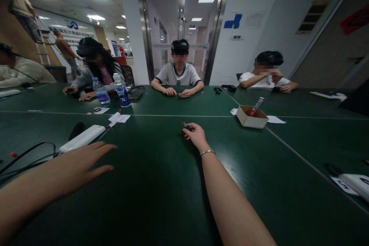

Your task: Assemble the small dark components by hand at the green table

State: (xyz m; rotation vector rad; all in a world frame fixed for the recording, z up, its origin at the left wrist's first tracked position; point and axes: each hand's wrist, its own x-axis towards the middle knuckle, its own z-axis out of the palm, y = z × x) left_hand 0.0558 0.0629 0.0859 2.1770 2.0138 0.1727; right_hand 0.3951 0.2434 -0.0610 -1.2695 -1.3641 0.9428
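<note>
My right hand (196,135) reaches out over the middle of the green table, its fingers closed around a small black object with a shiny metal end (184,124). The metal end points away from me, to the left; the fingers cover much of the rest, and I cannot tell its exact kind. My left hand (92,158) is at the left with its fingers stretched out and apart, holding nothing. Just beyond it lies a white power strip (83,138) with dark cables.
Beyond my right hand, a small open box (252,117) holds a red-and-clear stick-like item. Two bottles, a blue-labelled one (122,94) and another (100,91), stand at the back left. Across the table (161,184) several people with headsets sit. Another white device (354,184) lies far right.
</note>
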